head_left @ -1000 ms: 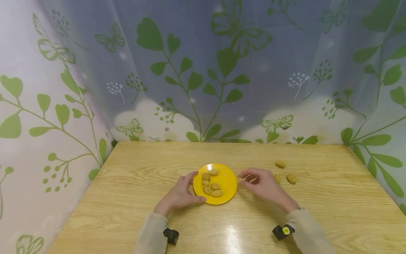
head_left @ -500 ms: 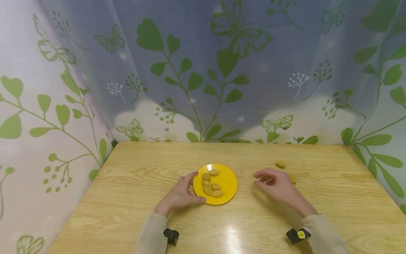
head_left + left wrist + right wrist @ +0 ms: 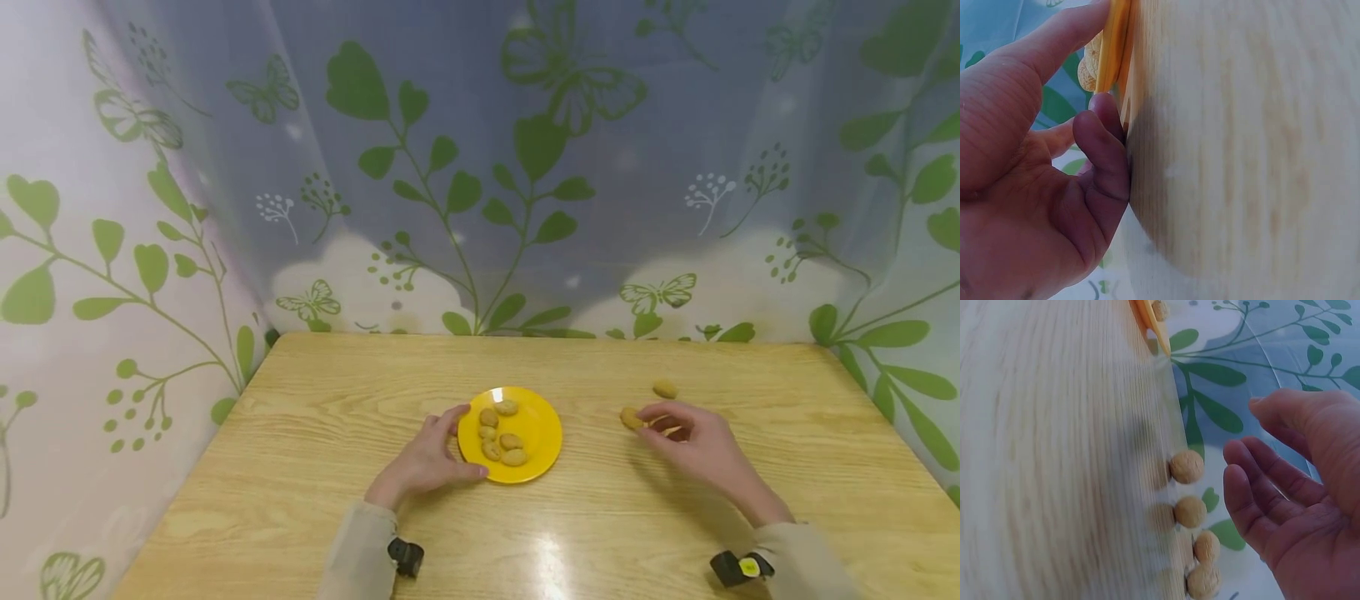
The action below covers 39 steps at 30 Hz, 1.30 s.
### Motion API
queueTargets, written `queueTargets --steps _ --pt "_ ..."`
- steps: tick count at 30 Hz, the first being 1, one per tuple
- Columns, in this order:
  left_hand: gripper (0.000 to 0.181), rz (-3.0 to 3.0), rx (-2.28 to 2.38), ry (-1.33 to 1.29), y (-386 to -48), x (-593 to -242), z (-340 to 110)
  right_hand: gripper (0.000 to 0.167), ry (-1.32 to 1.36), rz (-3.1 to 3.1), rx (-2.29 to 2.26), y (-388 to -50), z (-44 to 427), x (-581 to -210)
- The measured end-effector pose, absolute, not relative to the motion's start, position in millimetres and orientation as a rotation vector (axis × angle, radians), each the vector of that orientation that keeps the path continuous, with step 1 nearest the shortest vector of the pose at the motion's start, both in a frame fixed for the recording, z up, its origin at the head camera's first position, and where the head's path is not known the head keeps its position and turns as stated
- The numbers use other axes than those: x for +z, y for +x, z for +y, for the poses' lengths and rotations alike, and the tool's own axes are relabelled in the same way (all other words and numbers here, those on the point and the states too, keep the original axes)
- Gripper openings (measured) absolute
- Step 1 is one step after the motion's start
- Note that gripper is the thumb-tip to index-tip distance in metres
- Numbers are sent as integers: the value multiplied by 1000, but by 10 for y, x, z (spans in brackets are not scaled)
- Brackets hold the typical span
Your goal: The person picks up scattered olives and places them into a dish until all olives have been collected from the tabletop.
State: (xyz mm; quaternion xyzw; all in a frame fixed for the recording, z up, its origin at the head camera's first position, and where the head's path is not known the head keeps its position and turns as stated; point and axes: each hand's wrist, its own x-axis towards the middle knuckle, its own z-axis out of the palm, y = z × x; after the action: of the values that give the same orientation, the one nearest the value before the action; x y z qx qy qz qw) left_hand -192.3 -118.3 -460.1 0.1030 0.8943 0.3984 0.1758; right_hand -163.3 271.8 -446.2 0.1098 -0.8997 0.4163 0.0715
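A yellow plate (image 3: 546,454) holds several unshelled peanuts (image 3: 512,442), grouped on its left half. My left hand (image 3: 423,462) holds the plate's left rim, thumb at the near edge and index finger at the far edge; its other fingers curl beside the plate in the left wrist view. Over the table to the right, my right hand (image 3: 697,442) has its fingertips close to a loose peanut (image 3: 632,418); touching or not, I cannot tell. In the right wrist view, thumb and fingers are apart with nothing between them, beside several table peanuts (image 3: 1187,467).
Another peanut (image 3: 664,389) lies just beyond the right hand on the wooden table (image 3: 360,383). The table's far edge meets a curtain (image 3: 480,167) printed with leaves and butterflies. Black wrist cameras (image 3: 406,557) sit at both sleeves.
My right hand has moved rightward from beside the plate to the loose peanuts. One peanut now shows left of its fingertips; another is now covered by the hand. Left hand and plate stay put.
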Motion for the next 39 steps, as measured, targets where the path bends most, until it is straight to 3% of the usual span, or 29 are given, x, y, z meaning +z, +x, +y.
queueTargets --steps 39 --pt "99 2538 1126 296 -1902 -4580 -1183 26 186 -2617 1066 -1637 3398 -4641"
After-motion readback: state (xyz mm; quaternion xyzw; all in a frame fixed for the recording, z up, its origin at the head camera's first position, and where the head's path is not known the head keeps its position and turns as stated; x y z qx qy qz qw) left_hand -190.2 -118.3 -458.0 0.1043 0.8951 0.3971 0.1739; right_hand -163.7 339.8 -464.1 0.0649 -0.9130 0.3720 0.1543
